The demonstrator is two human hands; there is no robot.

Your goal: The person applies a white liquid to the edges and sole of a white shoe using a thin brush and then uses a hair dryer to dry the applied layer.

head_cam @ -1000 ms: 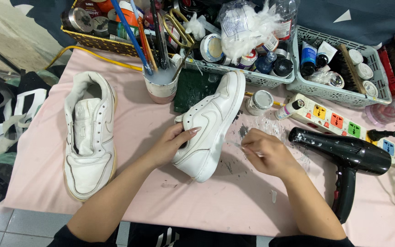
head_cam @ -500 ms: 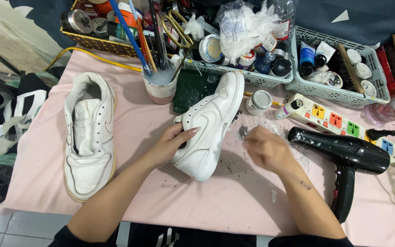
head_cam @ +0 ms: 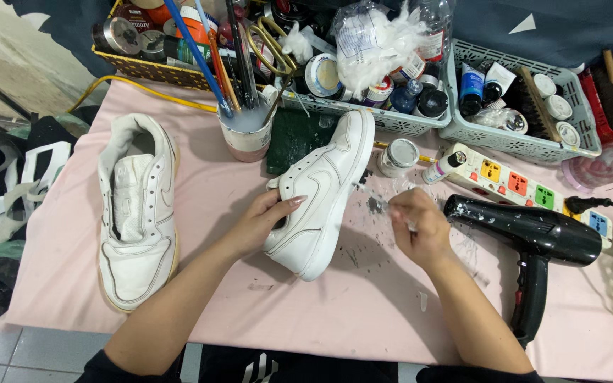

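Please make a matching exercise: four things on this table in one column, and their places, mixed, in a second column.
1. white leather sneaker tipped on its side
2. worn white sneaker standing upright
3. black hair dryer
4. pink cup of paintbrushes

a. right side of table
b. under the left hand
c. left side, untouched
d. behind both sneakers

Pairs: 1-b, 2-c, 3-a, 4-d

Shoe repair / repaint workbench, small hobby workshop setup.
Table under a paint-flecked pink cloth (head_cam: 200,298); two white sneakers, one at left (head_cam: 136,213), one at centre (head_cam: 321,206). Far edge: cup of brushes (head_cam: 246,131), grey baskets (head_cam: 519,142) of small paint bottles and jars, yellow basket of tins (head_cam: 143,67). Right: black hair dryer (head_cam: 526,234), power strip (head_cam: 526,186). Tiled floor near left.
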